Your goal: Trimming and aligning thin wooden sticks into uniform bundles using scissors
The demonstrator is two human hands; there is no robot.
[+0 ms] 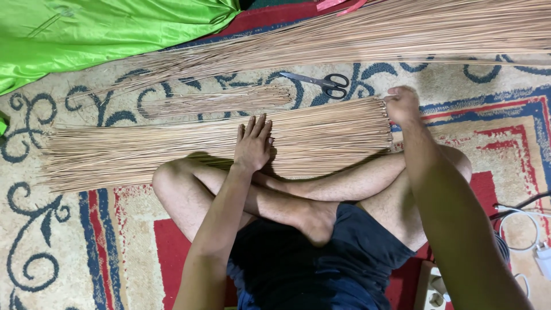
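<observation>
Person sits cross-legged on a patterned carpet [69,241], head view looking down. A wide flat bundle of thin tan sticks [172,150] lies across the carpet just in front of the shins, thick ends to the right, thin tips fanning out to the left.

Left hand [253,143] lies flat, palm down, on the middle of the bundle, fingers straight and close together, pressing the sticks; it grips nothing. Right hand [402,106] sits at the right end of the bundle, fingers curled, touching the stick ends; whether it pinches any sticks cannot be told, since the fingertips are hidden from this angle.

Beyond the bundle lies a smaller, thinner clump of sticks [221,102], apart from the main one. Further out, a long loose pile of sticks [367,37] runs diagonally across the top of the view. Black-handled scissors [318,83] lie on the carpet between the long pile and the main bundle, near the right hand but not touched, blades pointing left.

Green cloth [86,31] covers the top left corner. White cables and a charger [539,252] lie at the right edge by the person's knee. Person wears dark shorts [304,270].
</observation>
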